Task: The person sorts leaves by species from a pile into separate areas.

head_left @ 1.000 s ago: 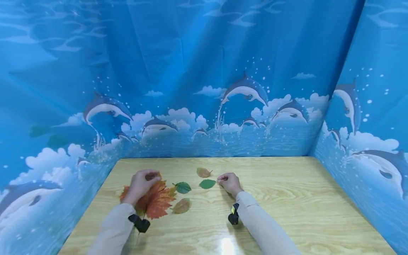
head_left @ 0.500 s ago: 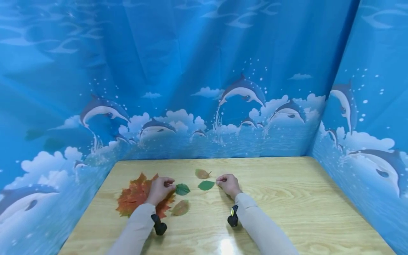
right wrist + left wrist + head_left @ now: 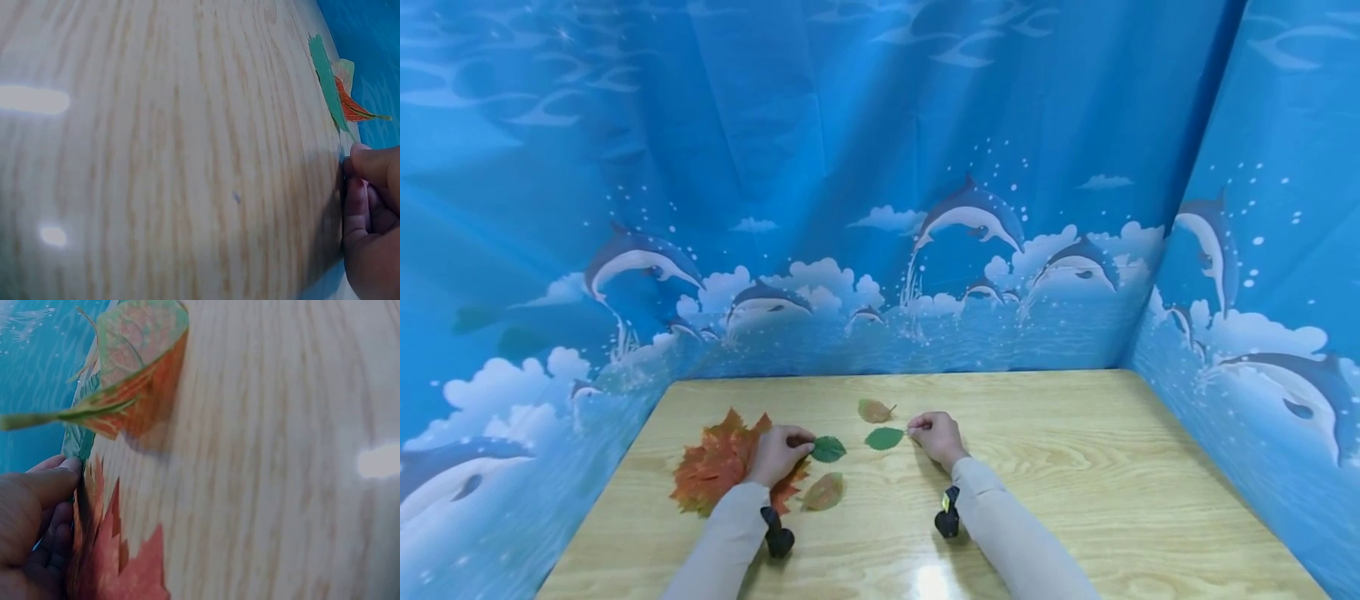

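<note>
My left hand (image 3: 778,454) pinches the stem end of a dark green leaf (image 3: 829,449) between thumb and fingers, over the right part of a pile of orange-red maple leaves (image 3: 715,467). In the left wrist view the thumb and fingertips meet at the edge of that leaf (image 3: 78,439), close above a red maple leaf (image 3: 134,565). With thumb and forefinger, my right hand (image 3: 937,435) holds the thin stem of a second green leaf (image 3: 884,438); the right wrist view has this leaf (image 3: 327,81) slanting up from the fingertips.
A green-and-orange leaf (image 3: 876,410) lies behind the right-hand leaf, and a similar one (image 3: 823,492) lies in front of the left-hand leaf. The wooden table (image 3: 1075,483) meets a blue dolphin-print curtain (image 3: 850,167) at the back and sides.
My left hand has moved right from the maple leaf pile to the dark green leaf and taken hold of its stem end. My right hand keeps its place, still pinching its stem.
</note>
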Available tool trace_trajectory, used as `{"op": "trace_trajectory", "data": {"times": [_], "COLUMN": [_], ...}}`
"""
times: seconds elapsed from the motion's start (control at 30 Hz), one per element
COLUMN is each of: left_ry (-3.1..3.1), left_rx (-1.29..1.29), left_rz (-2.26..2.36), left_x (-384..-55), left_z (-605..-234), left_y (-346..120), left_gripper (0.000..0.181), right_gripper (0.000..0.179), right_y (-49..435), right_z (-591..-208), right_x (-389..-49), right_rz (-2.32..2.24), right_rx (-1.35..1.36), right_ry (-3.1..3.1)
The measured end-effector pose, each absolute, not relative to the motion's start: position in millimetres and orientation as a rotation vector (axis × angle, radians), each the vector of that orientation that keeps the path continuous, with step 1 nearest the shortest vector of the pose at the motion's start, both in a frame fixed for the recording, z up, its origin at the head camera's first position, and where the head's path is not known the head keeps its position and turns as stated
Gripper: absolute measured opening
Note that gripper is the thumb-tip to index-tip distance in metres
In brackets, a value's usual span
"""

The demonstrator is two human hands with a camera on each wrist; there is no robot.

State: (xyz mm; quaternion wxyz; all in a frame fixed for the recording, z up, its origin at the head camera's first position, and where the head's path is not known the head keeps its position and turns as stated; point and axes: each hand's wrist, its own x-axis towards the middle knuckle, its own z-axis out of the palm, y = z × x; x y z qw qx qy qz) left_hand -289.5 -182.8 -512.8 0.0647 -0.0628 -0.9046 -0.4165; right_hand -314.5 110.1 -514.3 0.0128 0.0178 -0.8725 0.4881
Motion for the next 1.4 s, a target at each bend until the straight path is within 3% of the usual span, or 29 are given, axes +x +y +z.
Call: {"op": "trace_trajectory", "data": {"times": [0.9, 1.4], "left_ry": [-2.783, -2.78], "left_rx": [-0.208, -0.207], "left_rz": [-1.271, -1.316], "left_x": [-290.6, -290.0], "left_z": [-509.9, -510.7], "left_y": [-179.7, -180.9], "left_gripper": [0.009, 0.009], "right_gripper": [0.007, 0.006], "right_y": [106.0, 145.9], "right_z": [-510.0, -497.3], "right_x": [-308.8, -284.7], "right_rz": [1.528, 1.543], "right_rx": [0.038, -0.065], "right_ry": [-2.639, -2.675]}}
